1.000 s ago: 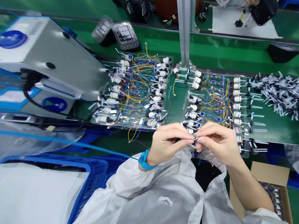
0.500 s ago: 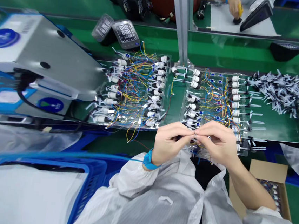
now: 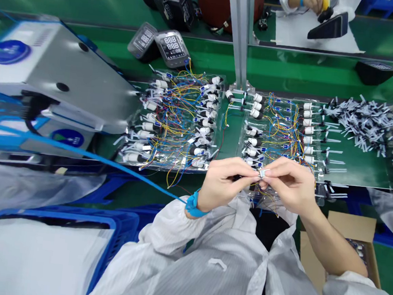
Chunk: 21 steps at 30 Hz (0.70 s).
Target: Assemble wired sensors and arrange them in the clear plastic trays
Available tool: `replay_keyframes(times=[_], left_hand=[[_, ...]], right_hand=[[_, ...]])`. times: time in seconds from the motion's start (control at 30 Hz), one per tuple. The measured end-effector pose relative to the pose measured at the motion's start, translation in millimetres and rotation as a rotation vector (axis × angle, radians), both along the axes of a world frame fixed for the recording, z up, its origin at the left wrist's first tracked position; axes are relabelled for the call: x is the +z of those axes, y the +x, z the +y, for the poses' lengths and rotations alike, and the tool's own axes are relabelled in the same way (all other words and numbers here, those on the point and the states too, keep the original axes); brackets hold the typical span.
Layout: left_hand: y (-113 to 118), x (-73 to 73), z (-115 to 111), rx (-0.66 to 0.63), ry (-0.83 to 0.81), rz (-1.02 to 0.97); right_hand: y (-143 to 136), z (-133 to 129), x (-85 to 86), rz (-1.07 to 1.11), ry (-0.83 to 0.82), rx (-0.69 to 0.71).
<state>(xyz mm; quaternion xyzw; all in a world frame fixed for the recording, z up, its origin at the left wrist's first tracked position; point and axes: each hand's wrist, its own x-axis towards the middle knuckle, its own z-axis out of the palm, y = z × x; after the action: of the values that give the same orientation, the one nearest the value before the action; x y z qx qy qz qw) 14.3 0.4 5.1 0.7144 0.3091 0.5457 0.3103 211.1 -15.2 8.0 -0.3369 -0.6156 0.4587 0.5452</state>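
My left hand (image 3: 230, 181) and my right hand (image 3: 288, 183) meet at the front edge of the bench, fingertips pinched almost together. Between them is a small whitish piece (image 3: 262, 172), held from both sides; its exact kind is too small to make out. Just beyond my fingers lies a clear plastic tray (image 3: 287, 128) with rows of white cylindrical parts with black ends and blue, yellow and red wires. My right hand covers its near part. White strips stick out from several parts on its right side.
A second wired tray (image 3: 173, 157) lies left, beside a grey machine (image 3: 87, 86). At right is a pile of white strips with black bits (image 3: 362, 124). A metal post (image 3: 240, 40) rises behind. Across the bench, a co-worker's hand (image 3: 313, 1) holds a yellow-handled tool. A blue cord (image 3: 128, 171) runs to my left wrist.
The small whitish piece shows more clearly between my fingertips, and my hands have shifted slightly right. The blue cord has swung. The co-worker's hand and black device have moved.
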Motion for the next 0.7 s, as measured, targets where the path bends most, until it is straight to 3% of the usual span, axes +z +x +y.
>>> replay_keyframes(times=[0.17,0.3,0.43,0.57,0.7], left_hand=[[-4.1,5.8,14.1,-0.075,-0.014,-0.015],[-12.2,28.6,51.9,-0.021,-0.035,-0.011],[-15.3,41.9,113.3,0.015,-0.114,-0.045],[-10.6,23.4,174.0,-0.012,-0.182,-0.024],[-1.6,-15.1,201.2,-0.035,-0.339,0.007]], right_hand=[[6.0,6.4,9.1,-0.023,-0.126,0.067],[29.5,45.2,48.3,-0.335,-0.097,0.134],[41.9,104.1,88.2,-0.449,0.101,-0.078],[35.3,160.8,94.0,-0.515,0.135,-0.144],[34.4,200.3,65.6,-0.616,0.059,-0.135]])
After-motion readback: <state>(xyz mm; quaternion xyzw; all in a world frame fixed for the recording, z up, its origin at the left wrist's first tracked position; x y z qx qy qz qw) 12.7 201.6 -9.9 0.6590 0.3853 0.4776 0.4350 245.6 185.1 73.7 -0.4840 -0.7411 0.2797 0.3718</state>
